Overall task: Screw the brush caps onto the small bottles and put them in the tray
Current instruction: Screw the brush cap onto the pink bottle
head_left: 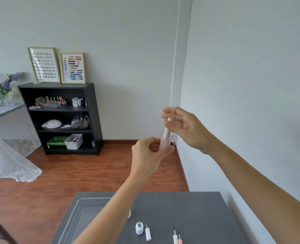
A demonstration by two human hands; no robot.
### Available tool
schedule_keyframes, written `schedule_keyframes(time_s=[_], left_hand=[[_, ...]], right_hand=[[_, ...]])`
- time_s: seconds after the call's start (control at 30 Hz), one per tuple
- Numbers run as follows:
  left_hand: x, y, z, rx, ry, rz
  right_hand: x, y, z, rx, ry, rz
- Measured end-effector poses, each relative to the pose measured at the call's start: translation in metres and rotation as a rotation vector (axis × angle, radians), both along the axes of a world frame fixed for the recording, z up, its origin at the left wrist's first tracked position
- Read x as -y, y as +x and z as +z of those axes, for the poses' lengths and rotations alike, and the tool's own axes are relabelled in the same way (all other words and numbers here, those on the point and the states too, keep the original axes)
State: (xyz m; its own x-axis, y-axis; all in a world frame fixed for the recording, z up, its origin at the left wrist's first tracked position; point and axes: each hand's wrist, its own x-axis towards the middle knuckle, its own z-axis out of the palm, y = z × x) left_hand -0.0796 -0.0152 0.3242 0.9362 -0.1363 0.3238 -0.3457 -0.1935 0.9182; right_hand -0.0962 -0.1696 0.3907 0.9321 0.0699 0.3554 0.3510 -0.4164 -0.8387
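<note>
Bench (189,208) edge at six o'clock carries loose brush caps (147,234) beside a clear ridged tray (78,213). Above, left hand (148,152) fingers grip a smooth pink bottle (164,143); right hand (184,127) fingers pinch its slim cap (167,128) at twelve.

This is looking like a nail salon room. Far to the left of the hands, a black shelf (61,118) is holding rows of nail polish bottles (78,102) and a white nail lamp (52,123). Two framed charts (72,67) of nail colors are leaning on the wall above it. Flowers (3,88) are sitting further left.
</note>
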Motion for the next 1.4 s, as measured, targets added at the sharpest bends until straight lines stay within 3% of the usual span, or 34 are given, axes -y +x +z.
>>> schedule_keyframes(time_s=[0.1,0.23,0.43,0.57,0.67,0.8,1.0,1.07,1.23,1.4], left_hand=[[0.001,0.000,0.000,-0.005,-0.001,-0.006],[0.003,-0.002,0.000,-0.009,-0.001,-0.014],[0.008,-0.005,0.001,-0.013,-0.032,-0.045],[0.007,-0.004,0.002,0.000,-0.009,-0.030],[0.005,-0.002,0.001,0.001,-0.005,-0.016],[0.006,-0.004,0.001,0.009,-0.001,-0.026],[0.009,-0.006,0.002,0.013,-0.011,-0.045],[0.008,-0.006,0.003,0.012,-0.017,-0.057],[0.005,-0.004,0.002,0.016,-0.005,-0.034],[0.006,-0.005,0.000,0.019,-0.002,-0.049]], right_hand=[[0.005,-0.001,0.005,0.016,0.054,0.111],[0.004,0.001,0.007,0.081,0.044,-0.106],[-0.003,0.007,-0.001,0.179,-0.252,-0.399],[0.005,0.002,0.001,-0.040,-0.081,-0.075],[0.012,-0.003,0.003,-0.067,0.077,0.120],[0.009,-0.004,0.004,-0.002,0.117,0.004],[-0.001,-0.002,-0.002,0.140,-0.102,-0.319],[-0.001,-0.003,-0.003,0.090,-0.107,-0.263],[0.010,-0.008,-0.003,-0.078,0.128,0.112],[0.007,-0.009,-0.003,0.005,0.232,0.012]])
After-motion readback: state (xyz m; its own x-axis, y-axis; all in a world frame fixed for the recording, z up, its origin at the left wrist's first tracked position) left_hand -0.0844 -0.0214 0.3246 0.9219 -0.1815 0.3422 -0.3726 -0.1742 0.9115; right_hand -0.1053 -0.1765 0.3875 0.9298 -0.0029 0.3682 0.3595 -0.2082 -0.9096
